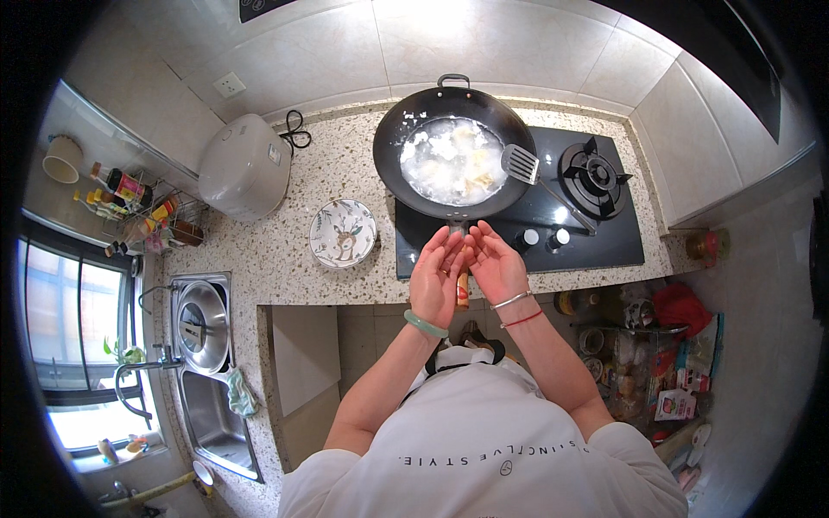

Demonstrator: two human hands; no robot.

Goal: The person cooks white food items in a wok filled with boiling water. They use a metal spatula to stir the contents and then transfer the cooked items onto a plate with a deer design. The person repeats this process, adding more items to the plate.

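My left hand [437, 274] and my right hand [498, 266] are side by side, palms up and fingers loosely curled, with nothing visible in them. They hover over the wooden handle [463, 292] of a black wok [393, 129], partly hiding it. Bubbling whitish liquid with pale yellow pieces [479, 177] fills the wok's bottom; what the pieces are I cannot tell. A slotted metal spatula [520, 163] rests with its head over the wok's right rim, its handle slanting down across the hob.
The black glass hob [596, 237] has a bare burner [593, 179] at right. A deer-patterned lid or plate [343, 234] sits left of the wok, near a rice cooker [245, 167]. Further left are a bottle rack [151, 211] and a sink [216, 423] with a pot lid [204, 326].
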